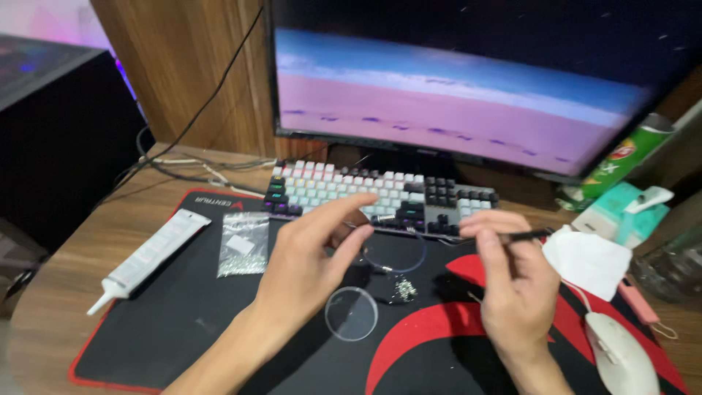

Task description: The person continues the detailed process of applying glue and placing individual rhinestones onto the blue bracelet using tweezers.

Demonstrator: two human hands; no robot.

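The left hand (307,256) hovers above the black and red desk mat (183,314), fingers loosely spread and stretched toward the far right, gripping nothing that can be seen. The right hand (512,281) is closed around a thin black pen-like tool (528,235), pinched between thumb and fingers, its tip pointing right. Between the two hands lies a thin dark wire ring (398,252), and just near of it a small pile of tiny silvery beads (404,290). A clear round glass disc (352,313) lies flat on the mat below the left hand. To the left sit a clear plastic bag of small silvery pieces (243,245) and a white glue tube (150,260). Farther off stands a white and black mechanical keyboard (380,196), and a white computer mouse (621,355) rests on the near right of the wooden surface (51,307).
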